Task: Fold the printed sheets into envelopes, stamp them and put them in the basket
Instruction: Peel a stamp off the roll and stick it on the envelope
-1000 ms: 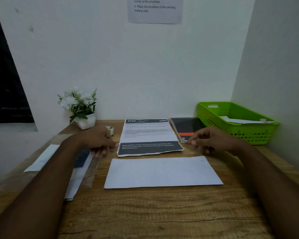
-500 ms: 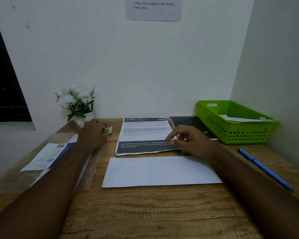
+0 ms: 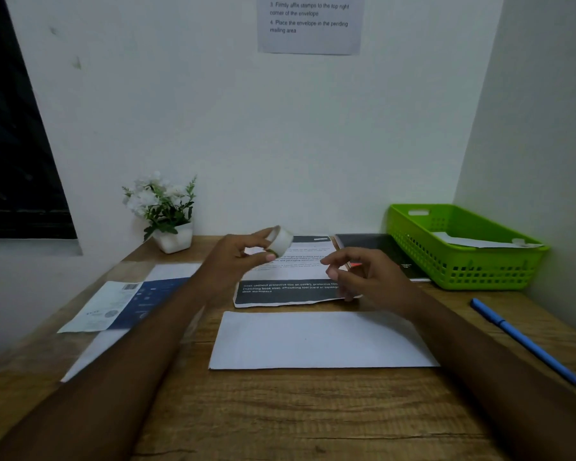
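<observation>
The left hand [image 3: 236, 261] is now pinching the tape roll [image 3: 280, 241], lifted from the worktop [image 3: 280, 414]; the empty, loosely curled right hand [image 3: 363, 277] is nearing it, probably for sealing.

Dim, soft, wide-angle edge distortion

The left forearm [image 3: 123, 371] and right forearm [image 3: 473, 354] were bare along all their visible length. The left hand [image 3: 233, 264] and right hand [image 3: 369, 281] were bare as well, with short pale nails showing on a few fingertips [image 3: 270, 257]. The left arm's edges were slightly blurred.
</observation>
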### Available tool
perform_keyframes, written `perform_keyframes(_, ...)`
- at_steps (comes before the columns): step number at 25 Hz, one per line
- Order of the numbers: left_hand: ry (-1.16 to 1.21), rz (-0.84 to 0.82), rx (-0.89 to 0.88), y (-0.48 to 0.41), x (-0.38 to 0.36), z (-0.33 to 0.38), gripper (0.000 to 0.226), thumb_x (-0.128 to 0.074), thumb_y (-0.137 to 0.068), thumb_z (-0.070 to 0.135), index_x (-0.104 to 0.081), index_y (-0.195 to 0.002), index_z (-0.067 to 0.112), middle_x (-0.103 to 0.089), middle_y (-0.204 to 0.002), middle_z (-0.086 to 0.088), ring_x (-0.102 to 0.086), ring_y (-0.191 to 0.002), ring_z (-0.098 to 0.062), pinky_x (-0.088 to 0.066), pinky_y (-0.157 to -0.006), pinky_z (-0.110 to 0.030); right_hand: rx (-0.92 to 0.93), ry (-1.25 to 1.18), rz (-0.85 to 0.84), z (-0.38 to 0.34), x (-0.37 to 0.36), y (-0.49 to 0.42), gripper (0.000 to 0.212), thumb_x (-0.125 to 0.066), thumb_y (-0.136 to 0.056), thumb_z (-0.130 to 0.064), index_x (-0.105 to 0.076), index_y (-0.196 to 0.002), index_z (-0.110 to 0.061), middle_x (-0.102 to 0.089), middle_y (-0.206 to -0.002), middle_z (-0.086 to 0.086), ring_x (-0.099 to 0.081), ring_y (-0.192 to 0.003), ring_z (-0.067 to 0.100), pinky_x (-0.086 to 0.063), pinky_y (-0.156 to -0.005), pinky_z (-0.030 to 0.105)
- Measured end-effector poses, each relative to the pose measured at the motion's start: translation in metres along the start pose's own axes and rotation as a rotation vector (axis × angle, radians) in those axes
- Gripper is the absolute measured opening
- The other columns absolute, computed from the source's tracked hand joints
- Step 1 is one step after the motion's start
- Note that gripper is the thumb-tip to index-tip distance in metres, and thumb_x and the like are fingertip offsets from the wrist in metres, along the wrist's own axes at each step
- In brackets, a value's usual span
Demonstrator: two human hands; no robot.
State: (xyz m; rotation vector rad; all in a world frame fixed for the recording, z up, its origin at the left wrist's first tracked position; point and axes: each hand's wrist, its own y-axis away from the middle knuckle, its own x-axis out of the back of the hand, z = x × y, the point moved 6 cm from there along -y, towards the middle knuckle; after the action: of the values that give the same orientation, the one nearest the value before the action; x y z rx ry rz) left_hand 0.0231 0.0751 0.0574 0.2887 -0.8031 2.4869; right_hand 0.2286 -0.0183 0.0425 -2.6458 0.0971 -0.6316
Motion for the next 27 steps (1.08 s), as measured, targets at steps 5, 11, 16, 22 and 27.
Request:
perform_keyframes(5, -0.217, -0.137, -0.333, 0.004, -0.044, 0.03, 0.024, -0.07, -0.081, 0.007, -0.073, -0.104, 0.013, -0.056, -0.132, 0.004, -0.053, -0.12, -0.006, -0.042, -0.099, -0.02, -0.103, -0.396, 0.049, -0.014, -0.017, 0.003, 0.015, -0.063, -0.088, -0.011, -0.063, -0.102, -0.016, -0.072, -0.09, 0.008, -0.071, -0.062, 0.029, -0.06, -0.056, 0.031)
perform_keyframes(11, -0.339, -0.062, -0.331, 0.006, -0.042, 0.033, 0.031, -0.079, -0.073, 0.021, -0.072, -0.103, 0.015, -0.06, -0.129, 0.002, -0.059, -0.111, -0.008, -0.05, -0.09, -0.024, -0.026, -0.264, 0.108, -0.02, -0.014, 0.003, 0.016, -0.074, -0.075, 0.0, -0.071, -0.081, -0.015, -0.075, -0.075, -0.002, -0.071, -0.063, 0.016, -0.059, -0.052, 0.03)
perform_keyframes(16, -0.104, 0.009, -0.134, 0.006, -0.041, 0.034, 0.051, -0.088, -0.059, 0.015, -0.054, -0.097, 0.012, -0.069, -0.1, -0.001, -0.068, -0.082, -0.014, -0.057, -0.064, -0.033, 0.034, -0.174, 0.087, -0.021, -0.015, 0.002, 0.015, -0.077, -0.067, -0.017, -0.072, -0.08, -0.021, -0.075, -0.076, -0.008, -0.071, -0.063, 0.014, -0.058, -0.053, 0.029)
perform_keyframes(22, -0.195, -0.06, -0.158, 0.008, -0.042, 0.032, 0.061, -0.084, -0.066, 0.019, -0.056, -0.121, 0.02, -0.067, -0.105, 0.001, -0.065, -0.08, -0.01, -0.059, -0.067, -0.033, 0.147, -0.043, 0.194, -0.026, -0.004, 0.003, 0.03, -0.083, -0.069, -0.013, -0.07, -0.093, -0.026, -0.072, -0.091, -0.001, -0.065, -0.058, 0.017, -0.055, -0.056, 0.033)
perform_keyframes(27, -0.184, -0.114, -0.127, 0.007, -0.045, 0.027, 0.055, -0.083, -0.064, 0.026, -0.063, -0.114, 0.019, -0.068, -0.098, 0.005, -0.063, -0.074, -0.007, -0.057, -0.067, -0.031, 0.362, 0.209, 0.179, -0.039, -0.005, 0.004, 0.019, -0.079, -0.076, -0.011, -0.075, -0.091, -0.023, -0.06, -0.095, -0.002, -0.06, -0.064, 0.012, -0.046, -0.052, 0.026)
